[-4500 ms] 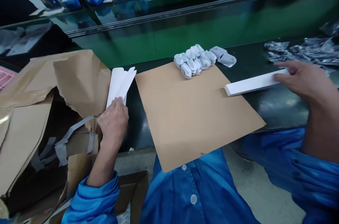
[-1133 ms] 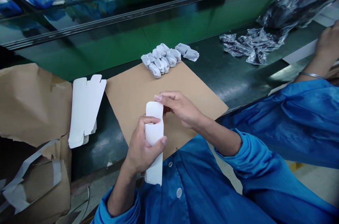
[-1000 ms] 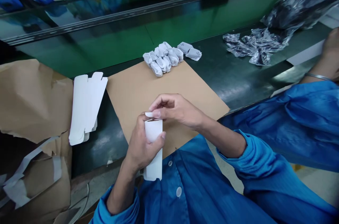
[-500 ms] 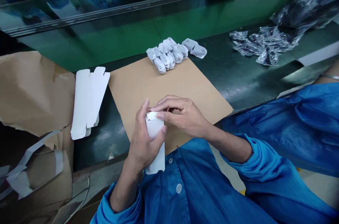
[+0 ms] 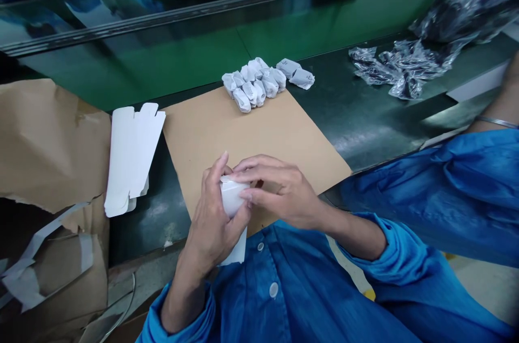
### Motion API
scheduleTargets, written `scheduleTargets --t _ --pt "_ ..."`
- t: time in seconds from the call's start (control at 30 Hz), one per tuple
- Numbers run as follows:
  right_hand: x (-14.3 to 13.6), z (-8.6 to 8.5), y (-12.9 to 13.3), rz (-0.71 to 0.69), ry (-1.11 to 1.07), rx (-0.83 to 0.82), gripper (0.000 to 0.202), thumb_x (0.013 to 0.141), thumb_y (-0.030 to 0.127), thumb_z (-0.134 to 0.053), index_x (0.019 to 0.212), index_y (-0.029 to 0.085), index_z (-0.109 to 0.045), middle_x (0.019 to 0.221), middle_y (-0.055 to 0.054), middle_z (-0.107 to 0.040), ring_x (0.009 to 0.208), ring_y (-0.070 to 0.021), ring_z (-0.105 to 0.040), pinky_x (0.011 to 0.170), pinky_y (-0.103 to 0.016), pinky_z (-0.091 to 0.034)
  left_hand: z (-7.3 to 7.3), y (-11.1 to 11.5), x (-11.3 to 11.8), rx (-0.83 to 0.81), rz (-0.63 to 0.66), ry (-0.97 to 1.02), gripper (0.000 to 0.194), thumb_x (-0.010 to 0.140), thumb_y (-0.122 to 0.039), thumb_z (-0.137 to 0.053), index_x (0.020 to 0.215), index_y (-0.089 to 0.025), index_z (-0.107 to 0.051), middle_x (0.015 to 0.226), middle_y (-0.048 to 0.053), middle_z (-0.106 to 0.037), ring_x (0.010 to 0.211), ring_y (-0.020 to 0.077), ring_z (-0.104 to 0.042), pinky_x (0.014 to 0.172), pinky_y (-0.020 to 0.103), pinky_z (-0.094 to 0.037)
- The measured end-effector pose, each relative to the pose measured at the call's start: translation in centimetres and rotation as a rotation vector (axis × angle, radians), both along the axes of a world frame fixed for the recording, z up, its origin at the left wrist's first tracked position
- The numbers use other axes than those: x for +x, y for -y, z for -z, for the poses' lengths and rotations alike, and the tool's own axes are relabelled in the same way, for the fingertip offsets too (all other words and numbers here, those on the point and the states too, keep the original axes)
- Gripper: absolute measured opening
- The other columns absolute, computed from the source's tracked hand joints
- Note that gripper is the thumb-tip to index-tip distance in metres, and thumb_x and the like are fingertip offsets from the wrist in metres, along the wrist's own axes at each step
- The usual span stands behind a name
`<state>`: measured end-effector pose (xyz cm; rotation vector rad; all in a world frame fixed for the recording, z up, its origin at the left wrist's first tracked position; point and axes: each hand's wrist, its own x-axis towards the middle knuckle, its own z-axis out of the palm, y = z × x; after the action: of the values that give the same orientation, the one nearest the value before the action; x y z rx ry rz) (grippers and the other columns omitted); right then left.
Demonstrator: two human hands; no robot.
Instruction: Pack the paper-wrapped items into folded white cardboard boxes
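A narrow white cardboard box (image 5: 234,198) is in front of my body, with its lower end near my jacket. My left hand (image 5: 217,216) is wrapped round its sides, the thumb across the near face. At the box's upper end, my right hand (image 5: 279,186) pinches the edge and flap between thumb and fingers. The fingers hide part of that end. Below the hands lies a brown cardboard sheet (image 5: 219,132). On the sheet's far edge sit several small white wrapped packets (image 5: 253,83), two of them a little apart on the right.
Flat white carton blanks (image 5: 132,159) are stacked on the dark green bench (image 5: 324,111) at left. Beside them stands an opened brown carton (image 5: 52,143). Clear plastic bags (image 5: 405,65) lie at back right. A co-worker's blue sleeve (image 5: 441,186) is close on my right.
My right fingers have closed over the flap at the box's upper end, and the flap looks pressed down. The box has tilted slightly. My left hand keeps its grip.
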<state>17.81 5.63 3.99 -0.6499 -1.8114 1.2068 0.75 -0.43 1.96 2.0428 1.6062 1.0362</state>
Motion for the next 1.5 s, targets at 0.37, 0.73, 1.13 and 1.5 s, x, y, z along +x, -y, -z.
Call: scheduleTargets --t 0.37,0.73,1.13,1.5 --pt "-0.6 1.0 0.7 0.110 0.145 0.456 0.028 0.097 0.017 -0.048 0.119 0.015 -0.066 0.112 -0.012 -0.065 0.108 -0.0175 -0.063 0.091 -0.032 -0.056 -1.0 -0.3 -0.6 0.004 0.082 -0.012 0.077 0.091 -0.030 -0.060 0.156 -0.027 -0.019 0.123 0.011 -0.056 0.108 0.0228 -0.060 0.089 0.038 -0.054" --pt "0.4 1.0 1.1 0.136 0.424 0.258 0.065 0.094 0.049 -0.059 0.149 0.019 -0.041 0.136 -0.015 -0.059 0.109 -0.0251 -0.063 0.090 -0.041 -0.056 1.7 -3.9 -2.2 0.160 -0.603 0.766 0.035 0.088 -0.038 -0.065 0.114 -0.023 -0.048 0.103 0.003 -0.059 0.094 0.0193 -0.068 0.085 0.039 -0.058" --pt "3.3 1.9 -9.2 -0.172 0.718 0.263 0.041 0.094 0.035 -0.061 0.132 0.021 -0.059 0.133 -0.006 -0.065 0.117 -0.0216 -0.061 0.098 -0.034 -0.048 3.9 -2.2 -5.6 -0.019 0.183 -0.520 0.061 0.089 -0.059 -0.056 0.141 -0.028 -0.048 0.132 0.012 -0.064 0.119 0.0364 -0.061 0.100 0.057 -0.047" --pt "10.3 2.8 -21.5 0.739 1.077 0.124 0.036 0.085 0.026 -0.066 0.117 0.008 -0.066 0.118 -0.019 -0.067 0.108 -0.0306 -0.059 0.090 -0.040 -0.045 4.4 -1.0 -2.6 0.100 0.005 -0.677 0.051 0.096 -0.047 -0.049 0.140 -0.020 -0.050 0.124 0.016 -0.067 0.102 0.0326 -0.066 0.086 0.047 -0.052"
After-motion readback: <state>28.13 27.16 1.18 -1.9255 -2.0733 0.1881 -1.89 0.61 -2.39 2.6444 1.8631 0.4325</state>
